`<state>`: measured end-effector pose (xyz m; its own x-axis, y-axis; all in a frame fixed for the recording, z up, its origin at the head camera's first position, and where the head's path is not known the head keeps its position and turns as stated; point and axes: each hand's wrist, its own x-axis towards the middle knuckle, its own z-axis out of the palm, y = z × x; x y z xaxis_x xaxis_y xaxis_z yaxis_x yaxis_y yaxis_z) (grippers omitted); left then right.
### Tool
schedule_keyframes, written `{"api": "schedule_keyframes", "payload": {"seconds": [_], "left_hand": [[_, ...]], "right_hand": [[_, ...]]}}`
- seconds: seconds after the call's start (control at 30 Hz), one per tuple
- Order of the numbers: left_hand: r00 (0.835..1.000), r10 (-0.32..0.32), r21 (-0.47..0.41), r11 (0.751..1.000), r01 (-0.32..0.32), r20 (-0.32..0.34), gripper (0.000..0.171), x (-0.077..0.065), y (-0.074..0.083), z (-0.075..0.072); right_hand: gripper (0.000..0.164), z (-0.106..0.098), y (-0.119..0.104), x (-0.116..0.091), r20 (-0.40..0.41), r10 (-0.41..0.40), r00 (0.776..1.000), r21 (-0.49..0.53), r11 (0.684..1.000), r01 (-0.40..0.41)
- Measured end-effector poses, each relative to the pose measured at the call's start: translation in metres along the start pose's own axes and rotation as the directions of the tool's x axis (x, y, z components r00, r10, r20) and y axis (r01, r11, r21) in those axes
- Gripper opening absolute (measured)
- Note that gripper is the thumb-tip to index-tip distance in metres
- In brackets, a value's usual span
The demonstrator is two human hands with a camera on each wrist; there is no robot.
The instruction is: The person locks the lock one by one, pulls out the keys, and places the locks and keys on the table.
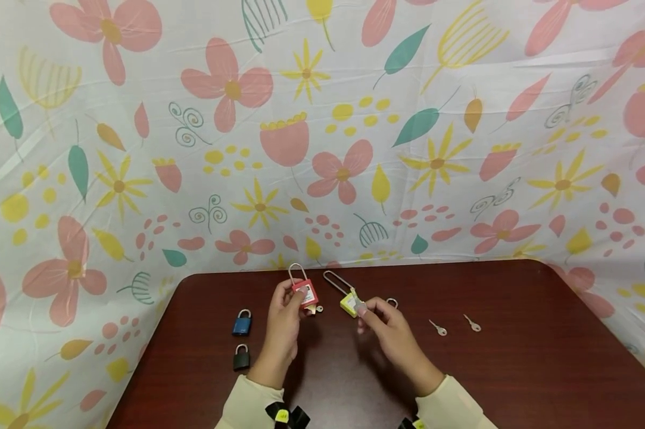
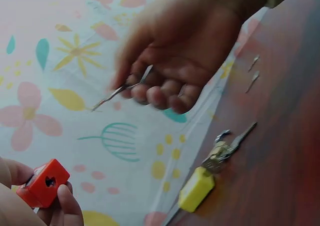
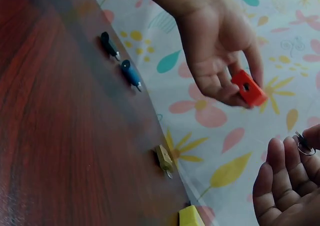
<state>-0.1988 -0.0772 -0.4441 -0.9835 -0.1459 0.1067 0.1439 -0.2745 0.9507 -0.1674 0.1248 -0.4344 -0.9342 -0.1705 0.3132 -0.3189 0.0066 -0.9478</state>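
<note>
My left hand [image 1: 283, 325] grips a red padlock [image 1: 307, 292] above the table, its shackle pointing up. In the left wrist view a keyhole shows in the underside of the red padlock [image 2: 50, 181]. To the right, my right hand [image 1: 390, 333] pinches a small metal key [image 2: 112, 95], whose tip points toward the red padlock. A ring [image 3: 306, 148] hangs at the key in the right wrist view. Key and padlock are apart. A yellow padlock [image 1: 348, 305] with a long shackle lies on the table, partly behind the right hand.
On the table's left lie a blue padlock [image 1: 242, 323] and a black padlock [image 1: 241, 359]. A brass padlock [image 3: 164, 158] is partly hidden behind the left hand. Another shackle [image 1: 392, 302] shows behind the right hand. Two loose keys [image 1: 438, 328] lie farther right. Flowered cloth [image 1: 343, 173] hangs behind.
</note>
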Motion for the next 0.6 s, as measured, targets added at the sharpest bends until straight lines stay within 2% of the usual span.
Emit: {"api": "schedule_keyframes", "payload": {"seconds": [0.13, 0.27, 0.4, 0.6], "left_hand": [[1.000, -0.002, -0.031, 1.000, 0.002, -0.027, 0.027, 0.005, 0.011, -0.011], [0.999, 0.008, -0.058, 0.998, -0.010, -0.044, 0.028, 0.011, 0.020, -0.023], [0.998, 0.009, -0.047, 0.999, -0.012, -0.064, 0.027, 0.014, 0.027, -0.035], [0.996, -0.034, -0.073, 0.997, 0.027, -0.083, 0.028, 0.018, 0.031, -0.050]], "right_hand": [[0.011, -0.004, 0.003, 0.003, -0.017, 0.035, 0.999, 0.011, 0.999, -0.035], [0.012, -0.010, 0.013, 0.009, -0.034, 0.058, 0.998, 0.082, 0.995, -0.055], [0.017, -0.022, 0.020, 0.014, -0.071, 0.057, 0.996, 0.151, 0.988, -0.045], [0.027, -0.043, 0.019, 0.013, -0.120, 0.089, 0.989, 0.146, 0.987, -0.071]]}}
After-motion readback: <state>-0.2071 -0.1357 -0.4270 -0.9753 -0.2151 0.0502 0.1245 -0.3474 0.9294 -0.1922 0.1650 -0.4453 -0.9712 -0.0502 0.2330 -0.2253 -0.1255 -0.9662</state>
